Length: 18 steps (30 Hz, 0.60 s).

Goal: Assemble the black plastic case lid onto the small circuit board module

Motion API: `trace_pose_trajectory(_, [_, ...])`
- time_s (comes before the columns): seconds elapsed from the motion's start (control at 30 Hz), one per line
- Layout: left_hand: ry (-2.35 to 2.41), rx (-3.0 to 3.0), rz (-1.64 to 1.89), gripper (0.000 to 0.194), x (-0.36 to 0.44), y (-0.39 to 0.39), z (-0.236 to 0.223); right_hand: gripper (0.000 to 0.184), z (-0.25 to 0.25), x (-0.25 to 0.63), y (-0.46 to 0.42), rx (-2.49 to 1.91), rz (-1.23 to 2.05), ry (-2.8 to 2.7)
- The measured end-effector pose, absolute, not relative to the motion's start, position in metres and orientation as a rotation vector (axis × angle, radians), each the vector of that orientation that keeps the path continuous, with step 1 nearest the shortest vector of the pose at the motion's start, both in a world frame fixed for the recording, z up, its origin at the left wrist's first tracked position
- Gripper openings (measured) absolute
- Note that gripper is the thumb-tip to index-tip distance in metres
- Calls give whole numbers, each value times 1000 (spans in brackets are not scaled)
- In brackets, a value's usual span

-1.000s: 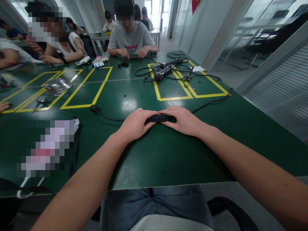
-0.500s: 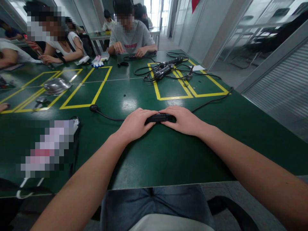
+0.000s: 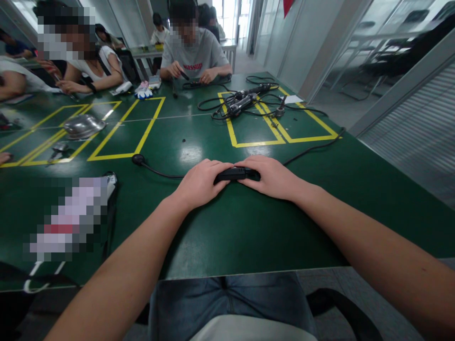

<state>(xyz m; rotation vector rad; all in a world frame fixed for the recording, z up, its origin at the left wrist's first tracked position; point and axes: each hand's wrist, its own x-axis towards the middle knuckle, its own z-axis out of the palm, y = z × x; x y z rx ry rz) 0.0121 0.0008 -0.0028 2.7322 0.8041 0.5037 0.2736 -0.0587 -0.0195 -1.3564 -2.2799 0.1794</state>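
Both of my hands rest on a slim black device (image 3: pixel 232 174) lying flat on the green table (image 3: pixel 227 237). My left hand (image 3: pixel 199 183) curls over its left end, and my right hand (image 3: pixel 270 176) covers its right end. A black cable (image 3: pixel 156 171) runs from under my left hand to a round plug (image 3: pixel 137 159). Another black cable (image 3: pixel 313 148) leads away from my right hand toward the table's right edge.
Yellow tape boxes (image 3: pixel 124 132) mark the table. A tangle of black tools and cords (image 3: pixel 243 103) lies in the far box. A metal piece (image 3: pixel 83 126) sits at the left, a blurred item (image 3: pixel 67 220) near left. Other people work across the table.
My hands and the black device have stayed in place. The person in the grey shirt across the table has moved their hands and picked up a dark tool.
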Motion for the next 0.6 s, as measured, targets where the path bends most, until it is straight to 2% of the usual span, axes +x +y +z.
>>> trace_pose_trajectory(0.6, [799, 2748, 531, 39, 13, 1, -4, 39, -19, 274, -59, -1363, 175, -2277])
